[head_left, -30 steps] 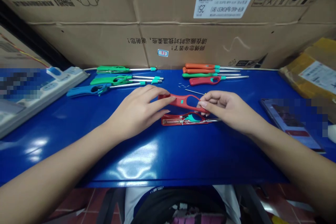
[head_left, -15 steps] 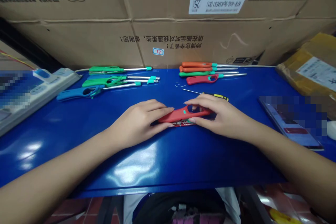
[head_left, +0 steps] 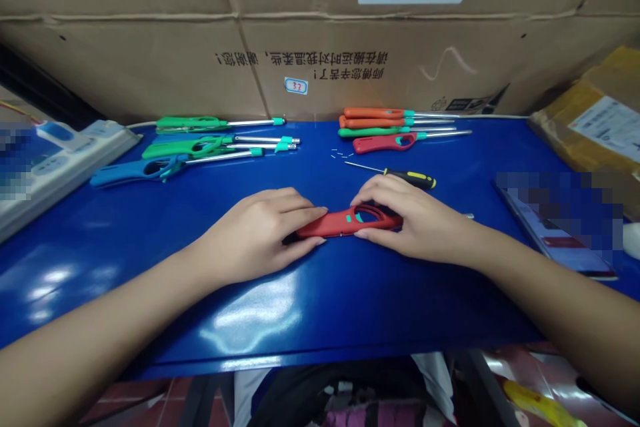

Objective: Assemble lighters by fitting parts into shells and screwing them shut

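The red lighter (head_left: 345,222) lies flat on the table (head_left: 300,307), centre. Our left hand (head_left: 255,237) pinches its left end; our right hand (head_left: 415,223) cups its right end. Best, we judge: press both ends evenly, halves aligned. A screwdriver (head_left: 410,178) lies just beyond; spare lighters (head_left: 390,127) far.

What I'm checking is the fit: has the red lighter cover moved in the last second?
Yes. The red lighter cover came down from above the blue table to lie on it.
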{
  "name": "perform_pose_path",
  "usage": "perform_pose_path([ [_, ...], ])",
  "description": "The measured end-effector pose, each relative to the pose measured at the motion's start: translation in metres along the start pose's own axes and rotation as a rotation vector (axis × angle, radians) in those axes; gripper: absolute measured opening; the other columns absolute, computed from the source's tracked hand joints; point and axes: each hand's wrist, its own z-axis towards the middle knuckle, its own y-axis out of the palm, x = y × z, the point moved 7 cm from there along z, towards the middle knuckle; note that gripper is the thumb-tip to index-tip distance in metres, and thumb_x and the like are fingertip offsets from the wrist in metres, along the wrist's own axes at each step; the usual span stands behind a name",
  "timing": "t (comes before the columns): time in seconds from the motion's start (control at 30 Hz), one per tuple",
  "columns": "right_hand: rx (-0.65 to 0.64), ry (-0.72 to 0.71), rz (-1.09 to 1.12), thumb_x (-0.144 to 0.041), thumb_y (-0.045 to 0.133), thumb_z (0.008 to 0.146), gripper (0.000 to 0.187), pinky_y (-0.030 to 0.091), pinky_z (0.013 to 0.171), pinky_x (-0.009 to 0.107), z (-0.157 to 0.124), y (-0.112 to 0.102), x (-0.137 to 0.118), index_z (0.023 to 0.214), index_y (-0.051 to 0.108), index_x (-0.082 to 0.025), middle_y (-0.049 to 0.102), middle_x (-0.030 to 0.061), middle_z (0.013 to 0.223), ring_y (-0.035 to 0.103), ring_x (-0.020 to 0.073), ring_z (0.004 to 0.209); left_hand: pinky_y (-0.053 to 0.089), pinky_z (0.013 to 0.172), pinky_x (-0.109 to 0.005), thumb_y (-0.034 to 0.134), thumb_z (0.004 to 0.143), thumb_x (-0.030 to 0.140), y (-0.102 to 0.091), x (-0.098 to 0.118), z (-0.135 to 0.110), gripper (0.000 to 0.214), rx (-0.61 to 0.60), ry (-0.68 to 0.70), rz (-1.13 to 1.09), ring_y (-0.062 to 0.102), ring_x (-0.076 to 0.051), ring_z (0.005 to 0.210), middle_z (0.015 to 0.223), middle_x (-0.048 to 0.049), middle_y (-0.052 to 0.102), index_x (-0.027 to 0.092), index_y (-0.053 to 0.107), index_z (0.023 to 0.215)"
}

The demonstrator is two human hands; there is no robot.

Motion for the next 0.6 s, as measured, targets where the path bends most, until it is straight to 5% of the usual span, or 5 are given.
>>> perform_pose_path([
  [0.6,-0.013,0.017,-0.030,-0.030,0.070,0.091,0.026,0.046,0.103,0.041,-0.0009,0.0047,0.0029,0.113,0.060,-0.021,0.065,0.0072,0.117,0.059,0.0233,0.114,0.052,0.083,-0.035,0.058,0.100,0.034,0.0029,-0.0011,0.0016,0.027,-0.048,-0.015,0.016,0.066,-0.022,0.097,0.110,-0.0075,0.072,0.017,0.069,0.117],
])
